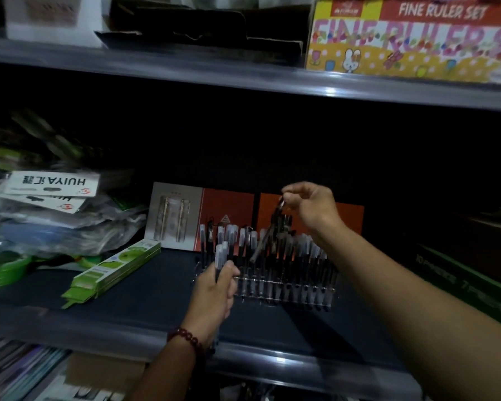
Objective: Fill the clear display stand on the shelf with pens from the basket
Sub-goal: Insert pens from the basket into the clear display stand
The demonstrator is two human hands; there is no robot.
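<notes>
**A:** What's at the far left of the shelf (156,299)?

**B:** A heap of clear packets (70,227) topped by two white HUIYA cards (52,183). Next comes one stack of flat green boxes (116,269), lying slantwise.

**A:** And after that?

**B:** One grey card pack (172,217) showing two pens leans at the back. In front of it the left hand (214,287) has its fingers curled round a small bunch of pens (221,253). Two clear caps stick up above the fist.

**A:** Where's the stand?

**B:** The clear display stand (327,296) is mid-shelf, just right of that hand. Standing pens (301,253) fill it in rows, well over a dozen; blur stops an exact count.

**A:** The right hand?

**B:** The right hand (313,206) is above the stand. Thumb and forefinger pinch the top of one dark pen (265,241), which is tilted with its lower end among the standing ones. The other fingers are loosely curled. Two orange boxes (330,218) stand behind, and one ruler set box (411,39) sits on the shelf above.
</notes>
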